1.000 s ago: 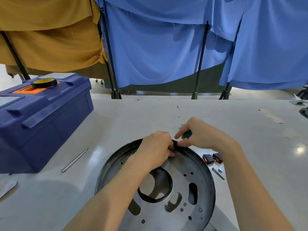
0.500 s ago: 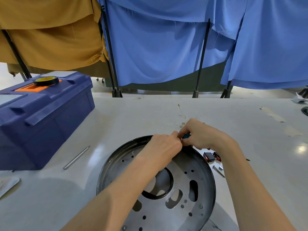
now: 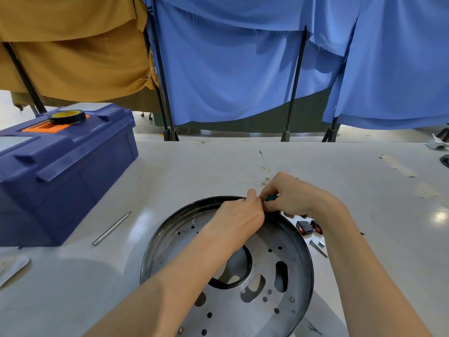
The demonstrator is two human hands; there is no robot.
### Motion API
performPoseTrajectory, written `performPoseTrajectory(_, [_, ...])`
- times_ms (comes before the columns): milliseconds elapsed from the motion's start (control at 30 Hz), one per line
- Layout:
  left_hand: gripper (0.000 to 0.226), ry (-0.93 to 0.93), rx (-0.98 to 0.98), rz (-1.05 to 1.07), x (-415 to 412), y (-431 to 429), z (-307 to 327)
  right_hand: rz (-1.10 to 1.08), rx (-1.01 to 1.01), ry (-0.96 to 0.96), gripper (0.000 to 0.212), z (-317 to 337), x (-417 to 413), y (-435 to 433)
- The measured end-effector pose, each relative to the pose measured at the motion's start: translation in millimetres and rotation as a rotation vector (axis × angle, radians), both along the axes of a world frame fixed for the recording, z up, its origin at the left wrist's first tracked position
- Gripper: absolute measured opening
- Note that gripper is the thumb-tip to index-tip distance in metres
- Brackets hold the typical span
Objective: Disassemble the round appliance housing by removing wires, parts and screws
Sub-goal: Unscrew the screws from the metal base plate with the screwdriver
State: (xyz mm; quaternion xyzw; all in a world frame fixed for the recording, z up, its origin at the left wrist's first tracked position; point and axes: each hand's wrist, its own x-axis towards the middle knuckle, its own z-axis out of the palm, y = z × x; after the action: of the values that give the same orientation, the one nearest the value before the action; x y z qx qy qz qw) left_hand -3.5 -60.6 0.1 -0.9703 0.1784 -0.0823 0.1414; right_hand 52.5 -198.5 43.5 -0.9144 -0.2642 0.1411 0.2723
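Steel-grey with a black rim, the round appliance housing [image 3: 267, 276] lies flat on a white table [image 3: 194, 166] directly before a person. Both hands meet at its far rim. The right hand [image 3: 296, 195] grips a small teal object [image 3: 271, 197]; the left hand [image 3: 239, 218] curls its fingers there, their hold hidden. Two red-and-black switches [image 3: 308, 227] lie just right of the housing, and a blue toolbox [image 3: 60, 171] stands at left.

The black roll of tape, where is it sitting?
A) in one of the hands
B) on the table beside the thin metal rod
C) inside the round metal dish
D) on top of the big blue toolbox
D: the roll of tape lies flat on the lid of the blue toolbox, over its orange part, far from both hands.
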Motion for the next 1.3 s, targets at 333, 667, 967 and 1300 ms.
performPoseTrajectory(333, [0.037, 0.026, -0.016, 0.005, -1.0, 0.5, 2.6, 0.014, -0.01, -0.004, 0.023, -3.8, 6.2, -1.6])
performPoseTrajectory(667, [0.037, 0.054, -0.004, 0.022, -1.4, -1.2, 5.2, 0.008, -0.02, 0.0, 0.016, -6.6, 9.3, -3.8])
performPoseTrajectory(967, [0.013, 0.107, -0.368, 0.069, 4.7, 16.8, 14.1, -0.024, -0.02, 0.034, 0.008, -3.7, 8.7, -7.3])
performPoseTrajectory(1300, [0.028, 0.208, -0.567, 0.077, 8.3, 23.2, 11.7, -0.429, 1.129, -0.531, 0.031, 31.7, -11.4, -0.5])
